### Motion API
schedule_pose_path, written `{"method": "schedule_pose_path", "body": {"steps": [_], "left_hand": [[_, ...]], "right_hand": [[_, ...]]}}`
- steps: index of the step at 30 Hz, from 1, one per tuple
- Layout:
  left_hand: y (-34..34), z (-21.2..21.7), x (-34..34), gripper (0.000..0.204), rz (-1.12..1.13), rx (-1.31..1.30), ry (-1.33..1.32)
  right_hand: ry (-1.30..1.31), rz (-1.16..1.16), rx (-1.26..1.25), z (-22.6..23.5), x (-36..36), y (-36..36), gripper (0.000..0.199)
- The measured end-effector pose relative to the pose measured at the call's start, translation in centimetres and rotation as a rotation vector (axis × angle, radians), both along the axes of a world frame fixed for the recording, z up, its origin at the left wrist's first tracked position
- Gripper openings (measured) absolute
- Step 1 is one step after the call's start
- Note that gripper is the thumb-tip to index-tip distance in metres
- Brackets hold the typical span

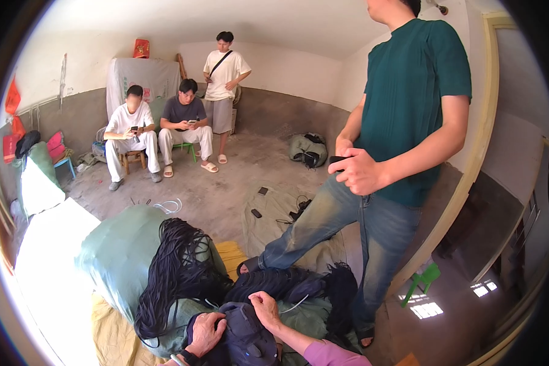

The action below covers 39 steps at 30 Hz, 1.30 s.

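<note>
My left hand grips the left side of a dark navy fabric bundle at the bottom of the view. My right hand, on a purple-sleeved forearm, presses its fingers onto the top of the same bundle. Just beyond the hands lies a heap of dark cords. A bigger hank of dark cords drapes over a stuffed green sack to the left. A thin white cord runs by my right hand.
A person in a green shirt and jeans stands close on the right, holding a dark phone. Two people sit on stools and a third stands at the back. A green chair stands outside the door frame.
</note>
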State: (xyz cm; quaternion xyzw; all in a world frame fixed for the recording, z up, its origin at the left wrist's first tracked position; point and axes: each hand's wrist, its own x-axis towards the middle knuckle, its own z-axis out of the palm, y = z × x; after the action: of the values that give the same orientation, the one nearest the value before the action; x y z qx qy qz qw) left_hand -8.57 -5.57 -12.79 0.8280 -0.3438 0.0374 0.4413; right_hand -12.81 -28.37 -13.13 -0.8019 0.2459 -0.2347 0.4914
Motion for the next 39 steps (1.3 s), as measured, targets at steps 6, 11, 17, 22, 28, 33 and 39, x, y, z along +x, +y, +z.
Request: {"method": "schedule_pose_path", "body": {"steps": [6, 11, 17, 22, 28, 33, 39], "left_hand": [[-0.1, 0.1, 0.0, 0.024, -0.036, 0.001, -0.021], [-0.2, 0.6, 0.0, 0.026, -0.034, 0.076, -0.017], [0.0, 0.8, 0.1, 0.026, -0.041, 0.112, -0.032], [0.6, 0.8, 0.2, 0.029, -0.073, 0.088, -0.059], [1.1, 0.1, 0.3, 0.03, -0.107, 0.075, -0.021], [0.6, 0.4, -0.2, 0.03, -0.084, 0.108, -0.011], [-0.3, 0.8, -0.6, 0.03, -0.049, 0.05, 0.006]], "right_hand": [[0.001, 0.067, -0.129, -0.4, 0.1, 3.7, 0.02], [-0.063, 0.027, -0.319, -0.6, -0.1, 4.7, 0.016], [-0.05, 0.082, -0.48, -0.2, -0.2, 5.2, 0.017], [-0.026, 0.135, -0.563, -0.3, -0.7, 5.2, 0.018], [-0.077, 0.167, -0.556, 0.1, -1.5, 5.5, 0.014], [-0.137, 0.127, -0.589, -0.5, -1.4, 5.2, 0.011], [-0.115, 0.106, -0.596, -0.8, -1.2, 5.1, 0.013]]}}
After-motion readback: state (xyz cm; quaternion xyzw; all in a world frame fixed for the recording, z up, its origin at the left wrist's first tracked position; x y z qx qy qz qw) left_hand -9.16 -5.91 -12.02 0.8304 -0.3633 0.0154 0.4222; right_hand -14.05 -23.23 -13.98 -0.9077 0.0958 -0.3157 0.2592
